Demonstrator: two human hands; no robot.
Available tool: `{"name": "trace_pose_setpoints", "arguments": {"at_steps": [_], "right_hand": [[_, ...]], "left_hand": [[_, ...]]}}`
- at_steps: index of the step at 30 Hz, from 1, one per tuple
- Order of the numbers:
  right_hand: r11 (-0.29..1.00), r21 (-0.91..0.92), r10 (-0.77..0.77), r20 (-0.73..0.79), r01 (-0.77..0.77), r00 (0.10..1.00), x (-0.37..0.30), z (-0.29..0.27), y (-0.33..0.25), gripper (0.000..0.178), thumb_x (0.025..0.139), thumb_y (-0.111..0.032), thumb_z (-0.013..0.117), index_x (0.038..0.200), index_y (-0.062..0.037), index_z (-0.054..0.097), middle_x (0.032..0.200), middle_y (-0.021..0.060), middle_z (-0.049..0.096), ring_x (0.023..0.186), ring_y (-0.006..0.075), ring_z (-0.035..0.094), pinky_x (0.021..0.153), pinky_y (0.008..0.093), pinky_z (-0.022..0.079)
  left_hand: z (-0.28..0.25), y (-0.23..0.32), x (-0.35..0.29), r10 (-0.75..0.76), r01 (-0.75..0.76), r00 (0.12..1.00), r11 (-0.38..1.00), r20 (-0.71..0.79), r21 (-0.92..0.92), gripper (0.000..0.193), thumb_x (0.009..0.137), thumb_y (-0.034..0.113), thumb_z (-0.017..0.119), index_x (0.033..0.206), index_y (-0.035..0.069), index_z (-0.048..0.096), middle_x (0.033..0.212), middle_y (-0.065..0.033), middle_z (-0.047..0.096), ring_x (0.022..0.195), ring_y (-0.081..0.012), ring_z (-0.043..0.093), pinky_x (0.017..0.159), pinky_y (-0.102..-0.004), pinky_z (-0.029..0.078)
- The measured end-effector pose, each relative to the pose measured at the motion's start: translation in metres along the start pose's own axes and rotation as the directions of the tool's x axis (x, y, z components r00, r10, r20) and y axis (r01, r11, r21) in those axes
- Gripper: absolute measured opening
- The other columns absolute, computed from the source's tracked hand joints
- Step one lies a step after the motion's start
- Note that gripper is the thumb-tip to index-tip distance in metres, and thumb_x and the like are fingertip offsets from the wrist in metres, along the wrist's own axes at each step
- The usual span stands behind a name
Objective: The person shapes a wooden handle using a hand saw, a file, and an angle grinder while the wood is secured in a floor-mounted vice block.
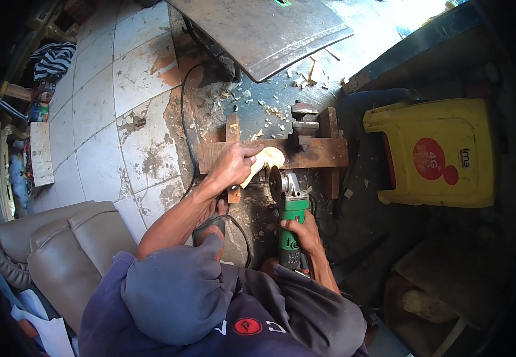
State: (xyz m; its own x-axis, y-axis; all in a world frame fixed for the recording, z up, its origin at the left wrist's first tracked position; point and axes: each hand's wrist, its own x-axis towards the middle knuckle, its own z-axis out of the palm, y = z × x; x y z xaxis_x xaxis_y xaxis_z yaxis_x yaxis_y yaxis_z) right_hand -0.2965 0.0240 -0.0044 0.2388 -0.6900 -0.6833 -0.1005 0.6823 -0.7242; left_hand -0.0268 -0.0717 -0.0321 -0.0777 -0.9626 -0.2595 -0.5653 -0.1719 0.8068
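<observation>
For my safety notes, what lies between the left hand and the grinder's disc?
In the head view, the pale piece lies there, held in the left hand; whether it touches the disc is unclear.

At the near edge of the wooden plank (pixel 323 153), the left grip (pixel 234 166) covers part of a pale yellow piece (pixel 264 163), and the grinding disc (pixel 276 185) shows nearly edge-on, so whether it touches that piece cannot be told. The right grip (pixel 304 231) hides part of the green angle grinder (pixel 295 214), whose rear end is lost in shadow against dark clothing (pixel 323 312). Beyond the plank's far edge, scattered chips (pixel 273 111) are too small to identify, and a worn brown panel (pixel 270 35) is cut off at the top.
</observation>
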Motion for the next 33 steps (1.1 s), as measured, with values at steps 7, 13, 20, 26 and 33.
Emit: {"name": "trace_pose_setpoints", "arguments": {"at_steps": [7, 13, 20, 26, 33], "right_hand": [[1.0, 0.015, 0.012, -0.001, -0.012, 1.0, -0.001, 0.003, -0.004, 0.041, 0.078, -0.019, 0.076, 0.109, 0.0043, 0.062, 0.089, 0.0116, 0.07, 0.075, 0.0211, 0.07, 0.069, 0.0342, 0.055], [1.0, 0.021, 0.014, 0.006, -0.014, 1.0, -0.002, 0.002, -0.007, 0.04, 0.078, -0.016, 0.075, 0.11, 0.0045, 0.061, 0.089, 0.0125, 0.07, 0.075, 0.0221, 0.071, 0.068, 0.0348, 0.057], [0.998, 0.057, 0.008, 0.017, -0.009, 1.0, -0.002, 0.004, -0.008, 0.039, 0.079, -0.016, 0.074, 0.109, 0.0046, 0.061, 0.088, 0.013, 0.07, 0.074, 0.0233, 0.072, 0.066, 0.0355, 0.057], [0.999, 0.032, 0.0, 0.023, -0.001, 1.0, 0.001, 0.002, -0.003, 0.04, 0.078, -0.018, 0.075, 0.108, 0.0045, 0.062, 0.087, 0.0133, 0.071, 0.074, 0.0231, 0.073, 0.067, 0.0352, 0.057], [1.0, 0.003, -0.006, 0.002, 0.006, 1.0, 0.002, 0.0, 0.002, 0.042, 0.077, -0.019, 0.076, 0.108, 0.0049, 0.062, 0.087, 0.0137, 0.071, 0.074, 0.0236, 0.072, 0.068, 0.0352, 0.057]], "left_hand": [[-0.006, 0.009, -0.001, -0.086, 0.087, 0.994, 0.996, 0.062, -0.024, 0.036, 0.097, 0.01, 0.063, 0.132, 0.016, 0.071, 0.113, -0.0252, 0.069, 0.1, -0.0346, 0.07, 0.092, -0.0404, 0.053], [-0.003, 0.007, 0.0, -0.024, 0.024, 0.999, 1.0, 0.026, 0.0, 0.036, 0.096, 0.011, 0.063, 0.13, 0.015, 0.072, 0.113, -0.0275, 0.071, 0.097, -0.0369, 0.071, 0.09, -0.0421, 0.054], [-0.002, 0.003, 0.002, -0.012, 0.012, 1.0, 1.0, 0.026, -0.025, 0.036, 0.095, 0.008, 0.062, 0.129, 0.014, 0.072, 0.09, -0.0253, 0.073, 0.074, -0.0308, 0.069, 0.077, -0.0417, 0.054], [0.0, 0.001, 0.003, 0.012, -0.012, 1.0, 1.0, 0.013, -0.026, 0.036, 0.094, 0.007, 0.063, 0.128, 0.013, 0.073, 0.086, -0.0258, 0.072, 0.068, -0.0283, 0.066, 0.074, -0.0411, 0.053], [-0.009, 0.016, 0.004, -0.123, 0.127, 0.986, 0.991, 0.114, -0.032, 0.035, 0.097, 0.006, 0.063, 0.131, 0.011, 0.071, 0.118, -0.0219, 0.072, 0.105, -0.031, 0.069, 0.094, -0.0381, 0.052]]}}
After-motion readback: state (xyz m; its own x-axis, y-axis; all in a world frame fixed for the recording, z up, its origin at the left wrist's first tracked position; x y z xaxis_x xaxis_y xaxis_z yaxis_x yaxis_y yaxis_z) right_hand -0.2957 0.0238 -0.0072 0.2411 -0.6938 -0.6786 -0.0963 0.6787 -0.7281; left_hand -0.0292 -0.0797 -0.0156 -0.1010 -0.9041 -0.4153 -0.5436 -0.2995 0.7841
